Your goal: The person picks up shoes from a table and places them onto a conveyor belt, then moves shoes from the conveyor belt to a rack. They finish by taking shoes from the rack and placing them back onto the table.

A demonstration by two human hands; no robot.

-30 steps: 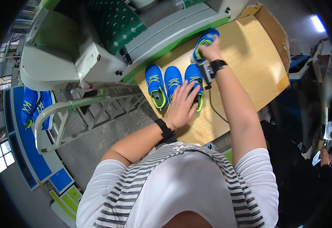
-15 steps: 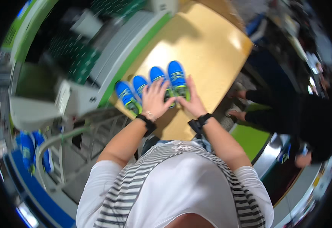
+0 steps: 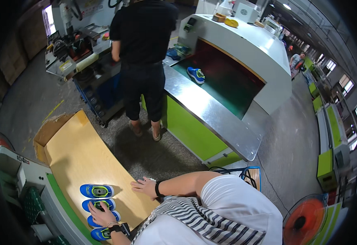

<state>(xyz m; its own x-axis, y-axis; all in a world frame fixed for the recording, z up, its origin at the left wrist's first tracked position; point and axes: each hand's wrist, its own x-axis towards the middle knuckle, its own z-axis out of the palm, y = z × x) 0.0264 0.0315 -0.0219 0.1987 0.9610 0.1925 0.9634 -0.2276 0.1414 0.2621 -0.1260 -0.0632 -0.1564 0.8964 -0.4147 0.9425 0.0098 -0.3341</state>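
Note:
Several blue sneakers with lime-green collars lie in a row on a pale wooden tabletop [image 3: 78, 143], toes pointing left. The nearest to the far end is a sneaker [image 3: 97, 190] that neither hand touches. My left hand [image 3: 101, 215] rests over the middle sneakers of the row, fingers spread, partly covering them. Whether it grips one of them does not show; it looks laid on top. Apart from the row, my right hand [image 3: 145, 187] lies on the right edge of the tabletop, fingers stretched out and nothing in it. Both wrists wear black bands.
A person in black [image 3: 143, 49] stands beyond the table, facing away. To the right, a metal-edged conveyor machine [image 3: 211, 110] carries a blue sneaker [image 3: 196, 75] on its green belt. A green-edged machine [image 3: 60, 204] borders the table's left. An orange fan [image 3: 305, 222] stands at lower right.
The view has swung to the right, bringing the conveyor machine in. My right hand has left the sneakers for the table's edge; my left hand stays over the row.

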